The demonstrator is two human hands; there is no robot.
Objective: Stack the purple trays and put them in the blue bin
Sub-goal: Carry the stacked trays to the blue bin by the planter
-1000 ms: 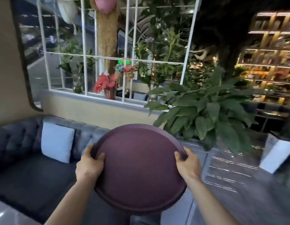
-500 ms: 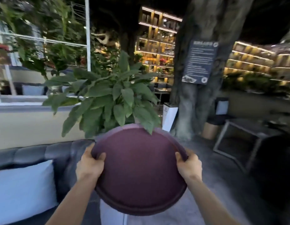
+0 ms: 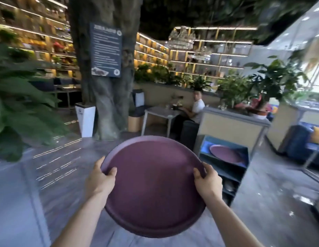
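A round purple tray (image 3: 153,186) fills the lower middle of the head view, held level in front of me. My left hand (image 3: 99,179) grips its left rim and my right hand (image 3: 207,181) grips its right rim, thumbs over the edge. To the right, a blue bin (image 3: 205,145) sits on top of a dark shelf unit, and another purple tray (image 3: 225,154) lies tilted inside it. The bin is about an arm's length beyond the held tray's right edge.
A thick tree trunk (image 3: 105,90) with a dark sign stands ahead, a white planter (image 3: 85,120) at its foot. A seated person (image 3: 194,111) is at a small table (image 3: 160,113). A beige planter wall (image 3: 232,127) rises behind the bin. Large leaves (image 3: 21,111) crowd the left.
My view has swung right, from the sofa and window past the leafy plant to the tree and the blue bin. Both hands keep the same grip on the tray.
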